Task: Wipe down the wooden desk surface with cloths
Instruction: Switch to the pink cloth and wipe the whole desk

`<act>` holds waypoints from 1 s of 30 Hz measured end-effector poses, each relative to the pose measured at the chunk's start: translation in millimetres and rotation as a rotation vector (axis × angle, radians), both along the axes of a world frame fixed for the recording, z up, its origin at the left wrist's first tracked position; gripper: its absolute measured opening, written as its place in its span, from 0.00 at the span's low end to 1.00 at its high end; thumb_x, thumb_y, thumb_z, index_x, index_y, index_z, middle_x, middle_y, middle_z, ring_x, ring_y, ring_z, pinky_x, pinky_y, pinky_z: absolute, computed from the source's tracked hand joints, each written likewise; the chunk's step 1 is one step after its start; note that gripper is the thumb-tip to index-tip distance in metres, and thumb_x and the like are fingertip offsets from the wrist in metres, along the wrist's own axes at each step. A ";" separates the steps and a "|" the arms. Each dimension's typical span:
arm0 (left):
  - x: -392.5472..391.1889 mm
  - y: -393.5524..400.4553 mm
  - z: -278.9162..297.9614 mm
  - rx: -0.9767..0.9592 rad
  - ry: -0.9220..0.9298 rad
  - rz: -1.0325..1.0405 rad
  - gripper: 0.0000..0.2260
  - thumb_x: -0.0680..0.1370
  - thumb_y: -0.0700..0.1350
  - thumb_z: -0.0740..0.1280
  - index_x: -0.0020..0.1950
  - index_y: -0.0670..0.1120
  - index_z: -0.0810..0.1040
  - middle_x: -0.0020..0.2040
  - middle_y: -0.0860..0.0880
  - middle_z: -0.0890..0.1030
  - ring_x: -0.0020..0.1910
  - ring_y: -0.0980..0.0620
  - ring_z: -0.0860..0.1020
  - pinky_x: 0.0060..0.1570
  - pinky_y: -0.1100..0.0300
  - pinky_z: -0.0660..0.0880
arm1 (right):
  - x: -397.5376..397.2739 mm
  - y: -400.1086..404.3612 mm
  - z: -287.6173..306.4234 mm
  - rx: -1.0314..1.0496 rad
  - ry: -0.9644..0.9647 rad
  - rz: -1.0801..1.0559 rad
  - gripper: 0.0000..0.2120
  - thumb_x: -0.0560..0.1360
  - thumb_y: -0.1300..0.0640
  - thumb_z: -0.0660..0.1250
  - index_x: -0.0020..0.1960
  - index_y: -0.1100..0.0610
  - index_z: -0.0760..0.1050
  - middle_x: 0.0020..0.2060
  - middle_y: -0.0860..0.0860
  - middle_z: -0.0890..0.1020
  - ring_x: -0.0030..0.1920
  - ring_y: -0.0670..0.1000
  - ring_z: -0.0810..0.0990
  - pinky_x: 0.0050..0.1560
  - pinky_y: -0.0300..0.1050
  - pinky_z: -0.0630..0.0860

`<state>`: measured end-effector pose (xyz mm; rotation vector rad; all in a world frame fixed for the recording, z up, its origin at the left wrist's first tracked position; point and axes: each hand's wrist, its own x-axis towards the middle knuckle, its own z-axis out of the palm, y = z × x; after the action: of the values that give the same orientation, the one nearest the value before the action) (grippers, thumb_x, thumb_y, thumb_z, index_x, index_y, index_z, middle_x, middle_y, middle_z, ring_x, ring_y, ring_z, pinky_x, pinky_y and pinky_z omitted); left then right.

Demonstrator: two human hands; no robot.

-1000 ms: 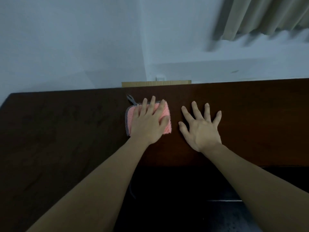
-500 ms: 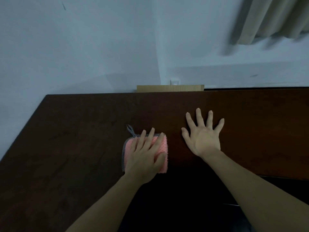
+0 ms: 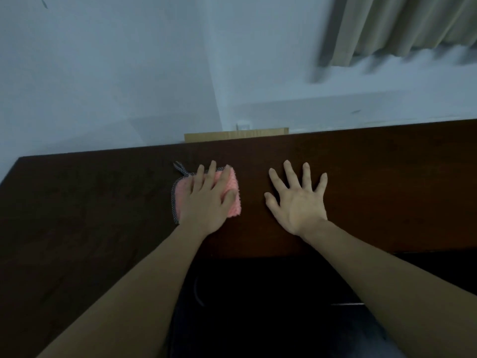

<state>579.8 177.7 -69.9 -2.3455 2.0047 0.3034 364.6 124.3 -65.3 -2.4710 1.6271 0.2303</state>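
The left hand (image 3: 206, 202) lies flat with fingers straight on the pink cloth (image 3: 232, 192), pressing it to the dark table (image 3: 103, 202) for wiping. The right hand (image 3: 299, 200) rests spread and bare beside it, likely bracing.

The left hand (image 3: 206, 200) covers most of the pink cloth (image 3: 232, 187); only its edges from 9 to 3 o'clock show. The desk (image 3: 90, 215) runs off at 3 and 9 o'clock. The curtain (image 3: 402, 27), at 1 o'clock, is blurred and cut off
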 end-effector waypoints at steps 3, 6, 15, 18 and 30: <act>-5.5 30.3 8.2 0.034 0.030 -0.058 0.28 0.83 0.64 0.42 0.81 0.60 0.37 0.83 0.50 0.40 0.81 0.44 0.40 0.79 0.41 0.44 | 6.3 -0.5 8.7 0.002 0.072 -0.003 0.32 0.82 0.35 0.42 0.83 0.44 0.43 0.83 0.52 0.43 0.81 0.65 0.39 0.74 0.76 0.40; -1.3 69.0 15.1 0.065 0.078 -0.116 0.28 0.83 0.65 0.43 0.79 0.62 0.34 0.82 0.53 0.37 0.81 0.46 0.37 0.78 0.44 0.38 | 27.3 4.4 21.2 0.005 0.058 -0.008 0.30 0.83 0.37 0.44 0.83 0.44 0.47 0.83 0.51 0.42 0.80 0.64 0.36 0.75 0.73 0.37; 44.9 67.2 11.2 0.080 0.086 -0.081 0.28 0.83 0.64 0.46 0.79 0.65 0.35 0.81 0.55 0.33 0.80 0.49 0.33 0.76 0.45 0.35 | 87.6 36.9 -1.8 0.052 -0.010 0.013 0.35 0.76 0.35 0.30 0.82 0.42 0.39 0.82 0.52 0.38 0.79 0.67 0.35 0.73 0.76 0.38; 67.5 19.9 8.7 0.038 0.045 -0.051 0.28 0.83 0.64 0.45 0.81 0.62 0.37 0.82 0.52 0.37 0.81 0.45 0.37 0.76 0.44 0.36 | 88.0 35.6 -4.6 0.034 -0.003 0.011 0.35 0.75 0.35 0.31 0.82 0.42 0.38 0.82 0.52 0.38 0.79 0.66 0.35 0.73 0.76 0.38; 103.7 -57.9 0.5 -0.043 -0.020 -0.051 0.29 0.83 0.65 0.44 0.82 0.59 0.41 0.83 0.47 0.42 0.81 0.41 0.42 0.77 0.39 0.40 | 90.6 38.3 -8.6 -0.003 -0.005 -0.001 0.34 0.77 0.34 0.32 0.82 0.40 0.40 0.82 0.50 0.39 0.80 0.64 0.35 0.74 0.74 0.37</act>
<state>683.4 119.8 -69.4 -2.3083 2.0787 0.2362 455.2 162.7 -73.8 -2.4708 1.6279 0.2210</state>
